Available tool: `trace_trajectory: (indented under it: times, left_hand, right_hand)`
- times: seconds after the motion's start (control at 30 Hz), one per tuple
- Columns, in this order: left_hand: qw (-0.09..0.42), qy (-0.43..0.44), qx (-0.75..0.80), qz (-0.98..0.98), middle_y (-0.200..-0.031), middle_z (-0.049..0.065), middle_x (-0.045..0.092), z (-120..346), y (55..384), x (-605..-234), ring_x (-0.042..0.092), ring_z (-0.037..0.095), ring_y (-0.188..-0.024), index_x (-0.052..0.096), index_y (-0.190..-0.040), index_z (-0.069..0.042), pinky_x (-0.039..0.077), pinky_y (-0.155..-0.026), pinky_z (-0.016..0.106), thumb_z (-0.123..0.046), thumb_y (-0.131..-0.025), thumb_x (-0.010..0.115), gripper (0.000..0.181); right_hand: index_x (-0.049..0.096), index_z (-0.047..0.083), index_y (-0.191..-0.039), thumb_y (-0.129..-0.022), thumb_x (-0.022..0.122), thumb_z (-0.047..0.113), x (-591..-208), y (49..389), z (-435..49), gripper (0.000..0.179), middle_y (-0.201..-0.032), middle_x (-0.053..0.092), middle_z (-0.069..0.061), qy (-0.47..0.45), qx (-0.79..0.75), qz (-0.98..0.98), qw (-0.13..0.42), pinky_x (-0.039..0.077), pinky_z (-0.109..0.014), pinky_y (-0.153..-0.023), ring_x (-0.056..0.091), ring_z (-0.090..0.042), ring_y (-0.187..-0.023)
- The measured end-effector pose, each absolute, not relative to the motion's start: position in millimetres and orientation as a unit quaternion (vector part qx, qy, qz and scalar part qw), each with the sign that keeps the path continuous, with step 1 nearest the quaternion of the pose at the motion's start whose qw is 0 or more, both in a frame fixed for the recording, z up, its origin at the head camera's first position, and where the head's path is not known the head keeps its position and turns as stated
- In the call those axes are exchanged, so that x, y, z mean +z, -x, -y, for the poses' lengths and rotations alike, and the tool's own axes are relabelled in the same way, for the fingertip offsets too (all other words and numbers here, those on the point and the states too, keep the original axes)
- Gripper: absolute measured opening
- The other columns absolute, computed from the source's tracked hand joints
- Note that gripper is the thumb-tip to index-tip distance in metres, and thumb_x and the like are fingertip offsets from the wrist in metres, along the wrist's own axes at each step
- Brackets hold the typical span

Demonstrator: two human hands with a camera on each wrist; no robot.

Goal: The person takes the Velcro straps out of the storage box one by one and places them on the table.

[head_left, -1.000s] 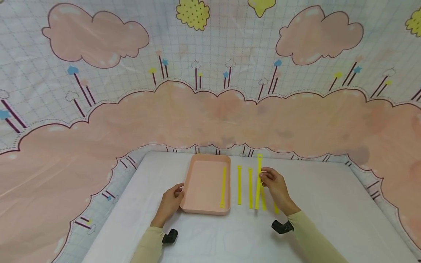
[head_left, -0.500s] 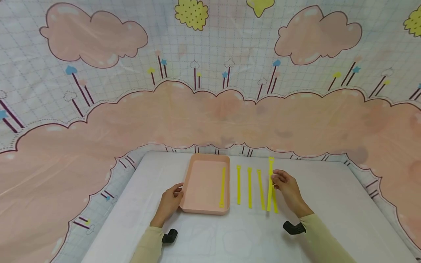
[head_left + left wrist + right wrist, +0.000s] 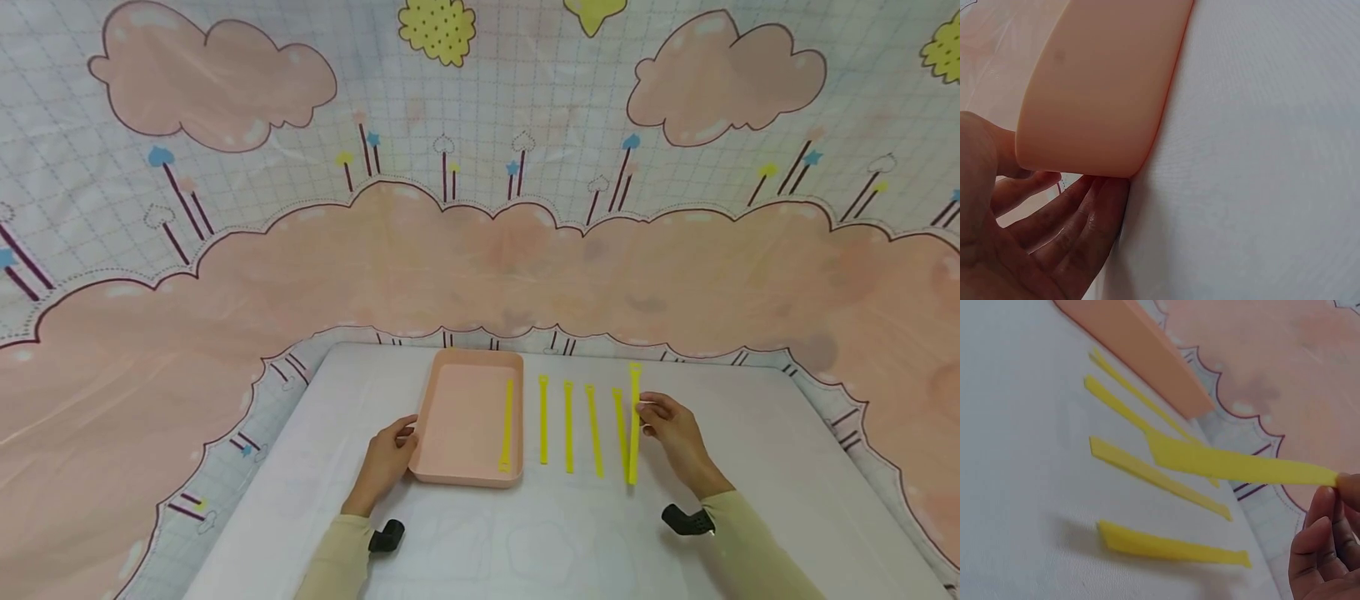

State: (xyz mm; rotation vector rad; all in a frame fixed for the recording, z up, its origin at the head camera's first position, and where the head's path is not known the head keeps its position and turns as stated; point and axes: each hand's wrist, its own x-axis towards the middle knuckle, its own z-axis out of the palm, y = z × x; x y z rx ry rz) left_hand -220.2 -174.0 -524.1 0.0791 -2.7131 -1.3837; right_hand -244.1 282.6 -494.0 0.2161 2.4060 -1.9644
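Note:
My right hand [image 3: 678, 429] pinches a flat yellow strip [image 3: 1229, 464] between thumb and fingers. The strip stands lengthwise away from me, with a wider end at its far tip. Several like it, such as one yellow strip [image 3: 568, 427], lie side by side on the white table [image 3: 480, 542], left of this hand. A shallow pink tray [image 3: 457, 417] sits left of the row, with one yellow strip [image 3: 507, 425] along its right side. My left hand [image 3: 386, 458] rests against the tray's left wall, its fingers [image 3: 1100, 225] extended along the outside near the corner.
Behind the table hangs a patterned cloth [image 3: 480, 275] with pink clouds, close to the far edge. A black camera [image 3: 687, 521] is on the right wrist and another black camera [image 3: 387, 536] on the left.
My right hand has moved to the right with its yellow strip, past the strips it covered before. The left hand and the tray have stayed put.

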Motion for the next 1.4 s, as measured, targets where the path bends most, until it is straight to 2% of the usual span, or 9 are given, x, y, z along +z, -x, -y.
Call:
trace_trajectory:
  times: [0.37, 0.6, 0.77, 0.97, 1.1, 1.4]
  left_hand:
    - [0.048, -0.024, -0.456, 0.888, -0.115, 0.023, 0.069, 174, 219, -522, 0.069, 0.033, -0.103, 0.060, -0.133, -0.005, 0.055, -0.086, 0.045, -0.010, -0.094, 0.058, 0.040]
    - [0.050, -0.021, -0.452, 0.890, -0.115, 0.022, 0.069, 173, 220, -521, 0.069, 0.033, -0.103, 0.060, -0.134, -0.006, 0.055, -0.086, 0.045, -0.010, -0.094, 0.058, 0.040]
    - [0.054, -0.022, -0.448, 0.892, -0.114, 0.023, 0.069, 174, 219, -520, 0.069, 0.034, -0.102, 0.061, -0.132, -0.005, 0.055, -0.085, 0.046, -0.010, -0.094, 0.057, 0.038]
    - [0.047, -0.029, -0.446, 0.893, -0.115, 0.023, 0.069, 175, 218, -522, 0.069, 0.032, -0.103, 0.061, -0.133, -0.006, 0.055, -0.086, 0.044, -0.011, -0.095, 0.058, 0.038]
    - [0.046, -0.027, -0.449, 0.892, -0.115, 0.023, 0.068, 177, 218, -523, 0.069, 0.032, -0.102, 0.061, -0.133, -0.006, 0.055, -0.085, 0.044, -0.010, -0.095, 0.058, 0.038]
    - [0.049, -0.022, -0.453, 0.890, -0.115, 0.022, 0.069, 174, 217, -521, 0.069, 0.032, -0.102, 0.061, -0.133, -0.005, 0.055, -0.085, 0.045, -0.010, -0.095, 0.058, 0.038]
  right_hand:
    - [0.046, -0.001, -0.137, -0.101, 0.056, 0.026, -496, 249, -300, 0.046, -0.093, 0.063, 0.016, -0.079, -0.605, -0.792, 0.034, 0.052, -0.016, -0.076, 0.057, 0.000, -0.085]
    - [0.046, -0.003, -0.136, -0.101, 0.056, 0.026, -503, 257, -312, 0.047, -0.101, 0.064, 0.008, -0.080, -0.580, -0.809, 0.056, 0.052, -0.019, -0.075, 0.057, -0.003, -0.087]
    - [0.048, -0.004, -0.134, -0.100, 0.057, 0.022, -509, 260, -314, 0.044, -0.095, 0.065, 0.008, -0.087, -0.564, -0.818, 0.077, 0.051, -0.021, -0.071, 0.058, -0.004, -0.083]
    - [0.049, -0.005, -0.134, -0.100, 0.057, 0.019, -512, 263, -314, 0.043, -0.095, 0.065, 0.001, -0.101, -0.543, -0.828, 0.094, 0.049, -0.022, -0.068, 0.057, -0.010, -0.081]
    - [0.049, -0.006, -0.133, -0.100, 0.056, 0.017, -514, 266, -315, 0.041, -0.093, 0.064, -0.002, -0.099, -0.528, -0.838, 0.094, 0.047, -0.023, -0.064, 0.055, -0.012, -0.076]
    - [0.055, -0.007, -0.123, -0.096, 0.060, 0.015, -520, 269, -321, 0.035, -0.084, 0.068, 0.001, -0.100, -0.497, -0.858, 0.083, 0.047, -0.025, -0.059, 0.057, -0.011, -0.069]
